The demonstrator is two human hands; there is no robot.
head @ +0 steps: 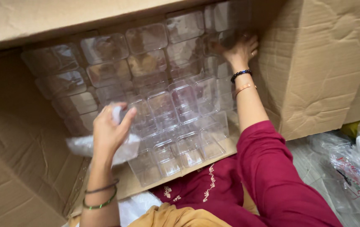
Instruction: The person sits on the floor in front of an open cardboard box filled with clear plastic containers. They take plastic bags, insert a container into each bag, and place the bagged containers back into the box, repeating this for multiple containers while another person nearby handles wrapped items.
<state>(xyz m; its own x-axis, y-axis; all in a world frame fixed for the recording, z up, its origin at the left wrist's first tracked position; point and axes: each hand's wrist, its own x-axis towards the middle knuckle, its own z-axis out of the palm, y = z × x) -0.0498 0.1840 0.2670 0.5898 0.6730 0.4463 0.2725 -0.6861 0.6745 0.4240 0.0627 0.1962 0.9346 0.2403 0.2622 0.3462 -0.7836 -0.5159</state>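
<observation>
Clear plastic boxes (176,113) stacked inside cardboard carton (314,63).

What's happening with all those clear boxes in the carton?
A person is reaching into a big cardboard carton packed with rows of clear plastic containers. The right hand rests on the containers at the far end. The left hand holds a crumpled clear plastic sheet over the nearer ones.

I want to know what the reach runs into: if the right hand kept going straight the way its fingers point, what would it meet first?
The right hand already looks pressed to the clear plastic containers stacked deep in the cardboard box; those come first, though depth is unclear.
</observation>
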